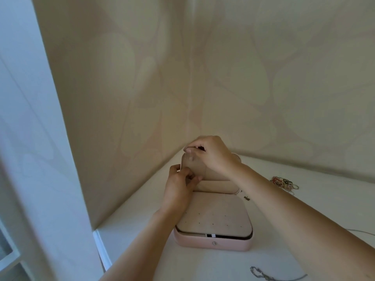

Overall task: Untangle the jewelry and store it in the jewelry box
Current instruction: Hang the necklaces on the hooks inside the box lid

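Pink box (pixel 213 243) open on white table (pixel 328 199), lid (pixel 211 173) upright, left hand (pixel 180 187) pinching lid's left edge, right hand (pixel 211 153) pinching its top corner, tangle (pixel 284 182) lying well right of the box, chain (pixel 261 273) at the near edge.

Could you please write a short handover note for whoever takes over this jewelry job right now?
Left hand: grips the left edge of the upright lid.
Right hand: pinches the lid's top edge; whether a small piece is between its fingers is too blurred to tell.
Box: open on the table; no jewelry seen on its perforated insert.
Tangle: on the table, right of the box, apart from it. Chain: near the front edge. Small piece: beside the hinge.
Done: box opened.
Left: untangle and store everything on the table.
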Motion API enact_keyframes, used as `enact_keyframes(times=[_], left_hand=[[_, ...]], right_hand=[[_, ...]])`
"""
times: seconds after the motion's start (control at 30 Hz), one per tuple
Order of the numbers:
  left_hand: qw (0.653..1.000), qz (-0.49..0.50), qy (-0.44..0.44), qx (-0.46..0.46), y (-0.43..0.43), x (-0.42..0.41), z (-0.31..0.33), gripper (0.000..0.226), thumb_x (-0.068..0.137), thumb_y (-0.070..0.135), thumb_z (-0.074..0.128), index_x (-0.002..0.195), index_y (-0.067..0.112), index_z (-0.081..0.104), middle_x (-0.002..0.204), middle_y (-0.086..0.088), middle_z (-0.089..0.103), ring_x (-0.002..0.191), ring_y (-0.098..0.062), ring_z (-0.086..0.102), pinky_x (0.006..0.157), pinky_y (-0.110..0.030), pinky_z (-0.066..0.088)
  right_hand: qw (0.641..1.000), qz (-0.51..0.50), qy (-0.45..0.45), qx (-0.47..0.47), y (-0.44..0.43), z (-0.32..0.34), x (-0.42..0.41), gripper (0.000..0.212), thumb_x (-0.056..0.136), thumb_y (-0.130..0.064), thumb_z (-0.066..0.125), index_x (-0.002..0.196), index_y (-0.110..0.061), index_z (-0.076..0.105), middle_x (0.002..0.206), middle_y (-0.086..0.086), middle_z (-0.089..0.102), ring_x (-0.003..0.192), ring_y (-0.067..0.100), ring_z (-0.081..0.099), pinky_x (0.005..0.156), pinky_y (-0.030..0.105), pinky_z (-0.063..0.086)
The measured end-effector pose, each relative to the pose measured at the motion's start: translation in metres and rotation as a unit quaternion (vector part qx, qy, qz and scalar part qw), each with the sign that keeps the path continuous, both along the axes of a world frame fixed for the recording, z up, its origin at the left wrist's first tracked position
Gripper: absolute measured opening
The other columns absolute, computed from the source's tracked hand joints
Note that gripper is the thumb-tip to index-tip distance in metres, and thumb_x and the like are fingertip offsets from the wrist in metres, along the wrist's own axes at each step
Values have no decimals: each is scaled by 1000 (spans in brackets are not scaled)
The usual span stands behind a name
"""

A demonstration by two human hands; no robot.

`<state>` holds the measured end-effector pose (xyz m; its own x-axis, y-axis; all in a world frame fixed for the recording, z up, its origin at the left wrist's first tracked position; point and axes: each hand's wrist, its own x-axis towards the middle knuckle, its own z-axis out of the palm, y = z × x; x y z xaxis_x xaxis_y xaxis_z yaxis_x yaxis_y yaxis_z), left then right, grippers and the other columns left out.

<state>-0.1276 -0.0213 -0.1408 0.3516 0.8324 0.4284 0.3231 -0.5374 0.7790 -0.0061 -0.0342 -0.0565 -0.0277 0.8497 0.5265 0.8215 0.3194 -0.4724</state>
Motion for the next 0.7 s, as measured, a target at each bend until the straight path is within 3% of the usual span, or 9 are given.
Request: enact_keyframes(times=[0.1, 0.23, 0.33, 0.47, 0.7], left_hand=[[1000, 3, -1, 2, -1, 0, 0, 22, 88, 25, 64, 73, 13, 54, 101, 0, 43, 69, 1, 45, 62, 0, 34], [1000, 6, 0, 5, 0, 1, -1, 23, 88, 25, 64, 74, 10, 54, 101, 0, 42, 69, 0, 45, 62, -1, 34], [1000, 5, 2, 7, 1, 1, -1, 22, 88, 24, 65, 76, 8, 56, 102, -1, 42, 66, 0, 45, 61, -1, 34], [1000, 1, 0, 6, 1, 0, -1, 20, 88, 24, 65, 80, 6, 60, 104, 0, 43, 65, -1, 47, 63, 0, 34], [1000, -1, 2, 8, 1, 0, -1, 21, 88, 26, 65, 84, 5, 62, 104, -1, 43, 67, -2, 48, 64, 0, 34]], right_hand=[[999, 8, -42, 16, 3, 12, 1, 14, 88, -13, 64, 97, -11, 76, 87, -2, 56, 75, 5, 53, 68, 10, 40], [993, 30, -114, -6, 7, 22, 1, 16, 86, -10, 66, 100, -7, 74, 88, 3, 62, 79, 7, 53, 68, 6, 36], [989, 27, -142, -12, 10, 24, -1, 16, 85, -9, 67, 99, -5, 74, 93, 6, 66, 82, 9, 54, 73, 17, 39], [983, 46, -176, 5, 10, 19, 2, 8, 83, -5, 66, 90, -5, 70, 90, 3, 65, 79, 12, 55, 70, 22, 39], [963, 64, -247, 87, 8, 6, 10, 6, 82, -6, 63, 81, -6, 69, 79, 2, 65, 74, 16, 57, 65, 24, 40]])
